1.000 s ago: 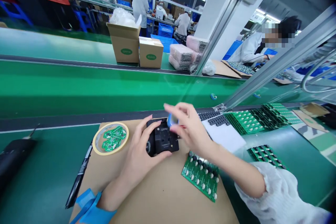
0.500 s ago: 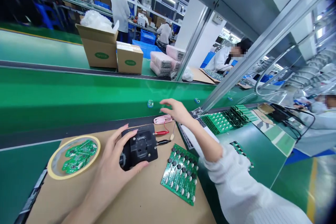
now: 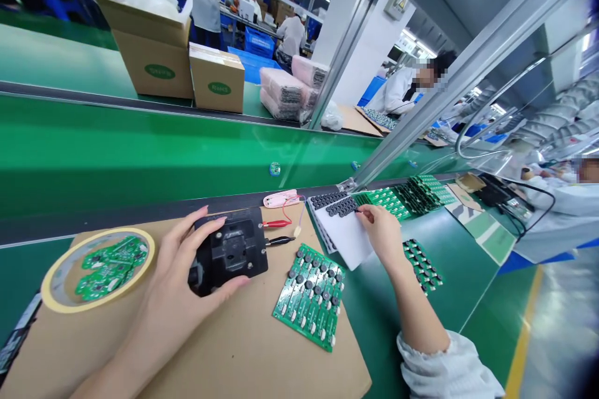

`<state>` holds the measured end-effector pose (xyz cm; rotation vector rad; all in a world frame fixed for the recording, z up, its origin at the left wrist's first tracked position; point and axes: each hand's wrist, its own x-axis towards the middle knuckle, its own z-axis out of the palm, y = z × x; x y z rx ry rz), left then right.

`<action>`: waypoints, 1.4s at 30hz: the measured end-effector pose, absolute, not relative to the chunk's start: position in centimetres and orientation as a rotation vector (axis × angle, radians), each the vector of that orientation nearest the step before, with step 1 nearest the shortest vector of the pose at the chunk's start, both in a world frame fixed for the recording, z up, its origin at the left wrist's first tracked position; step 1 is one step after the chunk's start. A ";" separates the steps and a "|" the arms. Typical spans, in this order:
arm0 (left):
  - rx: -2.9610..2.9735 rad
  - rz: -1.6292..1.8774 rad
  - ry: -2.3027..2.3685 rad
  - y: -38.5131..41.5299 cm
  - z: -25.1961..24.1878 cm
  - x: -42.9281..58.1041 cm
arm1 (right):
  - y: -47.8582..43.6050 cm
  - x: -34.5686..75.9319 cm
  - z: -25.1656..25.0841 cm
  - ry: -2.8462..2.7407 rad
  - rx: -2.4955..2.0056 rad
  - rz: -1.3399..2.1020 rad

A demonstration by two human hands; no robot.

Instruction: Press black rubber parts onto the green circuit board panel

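Note:
My left hand point(image 3: 178, 280) is wrapped round a black test fixture point(image 3: 236, 246) on the brown cardboard. Red and black clips point(image 3: 281, 240) with thin wires sit at its right side. Over the white tray point(image 3: 349, 243) is my right hand point(image 3: 381, 230), thumb and finger pinched on a small black buzzer at the end of the rows of black buzzers point(image 3: 339, 204). Between the hands lies a green circuit board panel point(image 3: 309, 299) with round black buzzers and white connectors. A pink case piece point(image 3: 281, 198) lies behind the fixture.
At left a tape roll point(image 3: 147, 265) encircles green circuit boards point(image 3: 112, 265). Stacked green panels point(image 3: 423, 196) and another panel point(image 3: 421, 265) lie right. A slanted metal post point(image 3: 374, 162) rises behind the tray. Cartons point(image 3: 218, 84) stand on the conveyor beyond; a co-worker point(image 3: 393, 93) sits behind.
My right hand has moved right and down from behind the fixture to the buzzer tray, and its fingers have closed. My left hand stays on the fixture. The view has shifted.

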<state>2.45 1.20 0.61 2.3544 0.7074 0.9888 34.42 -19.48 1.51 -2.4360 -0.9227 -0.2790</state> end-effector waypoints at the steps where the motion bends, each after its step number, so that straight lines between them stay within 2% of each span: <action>1: 2.354 0.993 0.705 1.1 0.7 2.5 | -19.4 34.4 1.5 -0.933 -2.432 -0.276; 12: 2.334 0.895 0.699 0.9 1.2 2.3 | -19.9 34.2 3.1 -0.887 -2.218 -0.192; 18: 2.340 0.929 0.663 0.7 1.3 2.3 | -19.8 23.5 2.7 -1.223 -1.931 0.301; 20: 2.323 0.907 0.675 0.5 1.4 2.2 | -19.7 20.7 2.0 -1.347 -1.858 0.347; 42: 2.187 0.851 0.612 -0.2 1.6 2.0 | -19.4 19.1 0.1 -1.687 -1.995 0.057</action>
